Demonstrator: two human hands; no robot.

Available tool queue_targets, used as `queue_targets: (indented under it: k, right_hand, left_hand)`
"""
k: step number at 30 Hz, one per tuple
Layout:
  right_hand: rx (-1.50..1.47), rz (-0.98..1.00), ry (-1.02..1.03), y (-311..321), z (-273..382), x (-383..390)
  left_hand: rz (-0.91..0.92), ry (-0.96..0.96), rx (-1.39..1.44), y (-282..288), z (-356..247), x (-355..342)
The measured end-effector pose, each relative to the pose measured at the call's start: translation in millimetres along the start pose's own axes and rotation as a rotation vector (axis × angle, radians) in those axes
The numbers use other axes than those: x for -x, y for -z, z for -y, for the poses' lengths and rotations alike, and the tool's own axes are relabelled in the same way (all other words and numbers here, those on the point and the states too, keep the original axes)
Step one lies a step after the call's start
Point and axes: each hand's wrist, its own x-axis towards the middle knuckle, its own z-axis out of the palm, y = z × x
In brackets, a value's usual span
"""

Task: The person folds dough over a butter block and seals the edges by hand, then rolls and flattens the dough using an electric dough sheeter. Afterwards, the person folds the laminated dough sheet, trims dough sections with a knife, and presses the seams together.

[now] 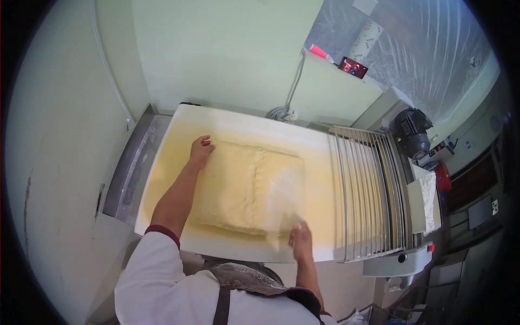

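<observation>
A thick, pale yellow slab of dough [227, 184] lies on the white belt, with a raised seam running down its middle from far to near. Its right part has a whitish, powdery-looking sheen. At the slab's far left corner is my left hand [201, 151], fingers curled against the dough's edge. My right hand [301, 238] is closed by the near right corner. Something small and pale sticks out of its fingers over the dough, too blurred to name.
The belt [319, 179] carries yellowish smears. To the right stands a metal bar rack [368, 195], with a dark motor [413, 132] and a tray of white powder [428, 203] beyond. On the wall ledge rest a phone [353, 67] and a pink-handled tool [320, 52].
</observation>
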Motion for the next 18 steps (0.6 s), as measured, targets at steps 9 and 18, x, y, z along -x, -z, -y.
queue_targets:
  k: [9, 18]
  right_hand:
    - [-0.307, -0.728, 0.861, 83, 184, 78]
    - [0.245, 0.185, -0.010, -125, 5, 81]
  left_hand:
    - [0.222, -0.060, 0.409, 14, 8, 26]
    - [0.178, 0.069, 0.349, 65, 26, 183]
